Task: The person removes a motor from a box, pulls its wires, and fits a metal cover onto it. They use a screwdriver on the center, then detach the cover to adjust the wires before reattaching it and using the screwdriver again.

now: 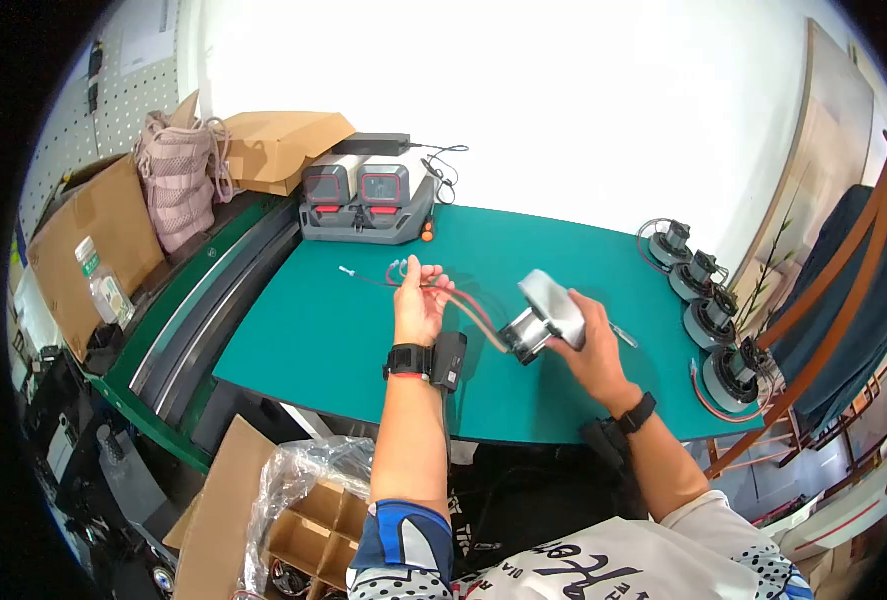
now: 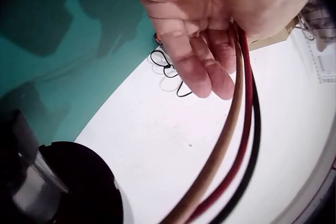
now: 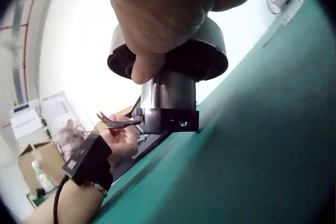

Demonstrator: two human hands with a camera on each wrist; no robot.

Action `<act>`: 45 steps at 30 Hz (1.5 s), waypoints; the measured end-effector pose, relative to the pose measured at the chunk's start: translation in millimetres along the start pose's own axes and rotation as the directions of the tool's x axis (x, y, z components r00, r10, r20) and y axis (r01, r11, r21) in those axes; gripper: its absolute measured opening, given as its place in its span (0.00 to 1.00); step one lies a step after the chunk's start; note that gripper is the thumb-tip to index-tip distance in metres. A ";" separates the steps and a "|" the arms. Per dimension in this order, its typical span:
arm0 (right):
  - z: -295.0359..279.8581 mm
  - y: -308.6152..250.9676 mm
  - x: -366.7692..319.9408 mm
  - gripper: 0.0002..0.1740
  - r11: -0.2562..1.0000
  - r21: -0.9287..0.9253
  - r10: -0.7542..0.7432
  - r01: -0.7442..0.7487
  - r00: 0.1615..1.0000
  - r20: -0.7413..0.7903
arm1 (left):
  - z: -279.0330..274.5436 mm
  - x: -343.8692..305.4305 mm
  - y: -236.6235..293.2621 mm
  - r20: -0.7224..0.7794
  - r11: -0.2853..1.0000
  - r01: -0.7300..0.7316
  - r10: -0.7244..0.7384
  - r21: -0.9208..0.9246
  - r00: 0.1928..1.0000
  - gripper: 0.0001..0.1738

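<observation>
My right hand (image 1: 596, 352) grips a blower motor (image 1: 532, 332) by its round grey housing (image 3: 218, 37), holding it tilted over the green table. The silver motor body (image 3: 170, 95) points down and to the left, toward my left hand. Brown, red and black wires (image 2: 242, 129) run from the motor to my left hand (image 1: 421, 315), which holds them between thumb and fingers, palm turned up. Beyond the fingers, the thin wire ends with pale connectors (image 1: 347, 271) stick out to the left.
Several similar blower motors (image 1: 712, 318) line the table's right edge. A pen-like item (image 1: 625, 336) lies behind my right hand. A battery charger (image 1: 369, 222) stands at the back left, near a conveyor (image 1: 209, 330). An open carton (image 1: 226, 500) with dividers sits below the front edge.
</observation>
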State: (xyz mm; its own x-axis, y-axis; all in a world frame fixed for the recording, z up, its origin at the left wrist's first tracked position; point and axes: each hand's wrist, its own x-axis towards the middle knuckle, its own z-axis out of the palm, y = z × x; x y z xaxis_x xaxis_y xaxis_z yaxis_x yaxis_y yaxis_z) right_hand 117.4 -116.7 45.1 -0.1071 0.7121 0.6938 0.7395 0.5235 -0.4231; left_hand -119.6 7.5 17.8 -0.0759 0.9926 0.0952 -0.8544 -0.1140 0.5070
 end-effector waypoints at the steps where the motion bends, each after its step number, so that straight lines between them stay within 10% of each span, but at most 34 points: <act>1: -0.4 -6.9 3.0 0.39 0.996 -0.018 -0.083 0.084 0.996 0.033 | -0.1 1.4 0.4 0.008 1.000 0.003 -0.003 0.009 1.000 0.20; 6: 6.8 -25.1 13.7 0.28 0.741 -0.262 -0.616 0.618 0.781 0.101 | -4.5 -0.2 2.1 0.092 0.979 0.128 -0.144 0.160 0.985 0.22; 13: 1.0 -17.4 19.5 0.29 0.713 -0.312 -0.614 0.628 0.774 0.154 | 10.9 -6.4 -0.4 0.213 0.879 0.282 -0.382 0.383 0.899 0.25; 19: -20.3 -35.2 12.4 0.41 0.875 -0.148 -0.410 0.461 0.868 0.282 | 25.9 -28.8 3.5 0.249 0.744 0.234 -0.475 0.626 0.844 0.27; 21: -15.7 -25.8 6.7 0.46 0.953 0.245 -0.203 0.178 0.976 0.082 | 18.2 -20.3 4.3 0.257 0.731 0.236 -0.493 0.640 0.831 0.27; 23: -2.6 5.5 8.3 0.44 0.974 0.211 -0.093 0.079 0.994 0.057 | 4.8 -9.4 0.3 0.279 0.781 0.238 -0.463 0.578 0.841 0.26; 25: 3.2 27.2 20.4 0.39 0.866 0.348 0.333 -0.359 0.933 0.133 | 13.8 -18.9 6.2 0.284 0.802 0.276 -0.474 0.530 0.833 0.24; 27: -9.3 36.5 37.7 0.33 0.887 0.329 0.272 -0.325 0.942 0.196 | 17.5 -21.6 5.9 0.295 0.847 0.231 -0.404 0.479 0.866 0.23; 29: -22.1 29.1 48.0 0.28 0.702 0.401 0.241 -0.588 0.727 0.643 | 12.5 -15.5 3.9 0.295 0.826 0.221 -0.415 0.518 0.861 0.23; 34: -8.2 37.8 60.1 0.26 0.642 0.468 0.176 -0.608 0.711 0.681 | 22.9 -28.9 9.9 0.364 0.873 0.068 -0.271 0.482 0.891 0.29; 36: 4.9 41.3 65.1 0.30 0.822 0.507 0.046 -0.259 0.918 0.394 | 26.9 -29.3 10.5 0.385 0.917 0.065 -0.228 0.393 0.894 0.35; 39: 11.9 50.6 80.9 0.29 0.838 0.512 -0.011 -0.186 0.934 0.357 | 18.0 -19.9 6.5 0.455 0.927 0.010 -0.194 0.376 0.869 0.38; 45: 6.1 53.2 70.3 0.28 0.689 0.660 -0.008 -0.300 0.907 0.422 | 20.5 -22.3 3.9 0.433 0.923 0.046 -0.223 0.382 0.873 0.41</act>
State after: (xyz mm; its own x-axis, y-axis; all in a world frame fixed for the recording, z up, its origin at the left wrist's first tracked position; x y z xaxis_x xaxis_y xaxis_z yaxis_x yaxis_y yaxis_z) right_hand 145.2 -35.9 67.8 -0.3835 0.8385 0.3870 0.1034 0.4554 -0.8842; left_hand -110.7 -15.9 35.2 0.3471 0.8736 0.3412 -0.5959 -0.0755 0.7995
